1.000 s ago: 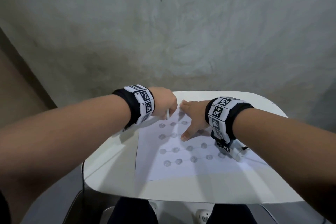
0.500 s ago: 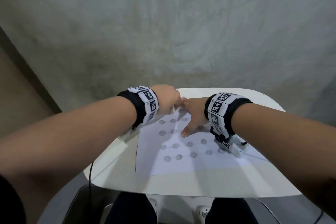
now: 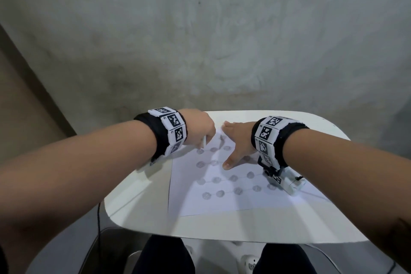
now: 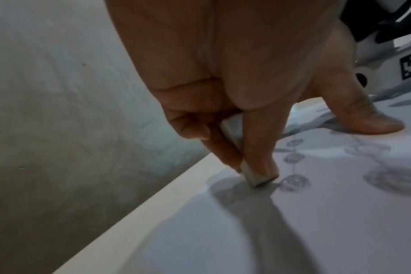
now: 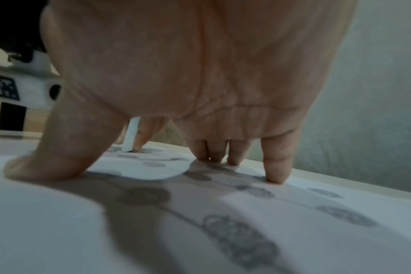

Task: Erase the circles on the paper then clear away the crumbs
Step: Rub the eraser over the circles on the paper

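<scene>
A white sheet of paper (image 3: 222,202) with rows of grey pencil circles (image 3: 233,178) joined by lines lies on the white table (image 3: 222,224). My left hand (image 3: 200,129) pinches a thin white eraser (image 4: 244,163) between thumb and fingers, its lower end on the paper at the far left corner, beside a circle (image 4: 293,183). The eraser (image 3: 203,141) shows as a white sliver in the head view. My right hand (image 3: 235,140) lies spread flat on the paper, fingertips (image 5: 275,174) and thumb (image 5: 47,165) pressing it down.
A grey concrete wall (image 3: 222,40) rises right behind the table's far edge. The table's rounded front edge (image 3: 222,238) is close to my legs. A cable (image 3: 99,213) hangs off the left side. The right wrist camera (image 3: 287,182) rests low over the paper.
The left hand with the eraser has gone right toward the right hand's fingers and come back left, rubbing at the paper's far corner. The right hand has stayed pressing the sheet.
</scene>
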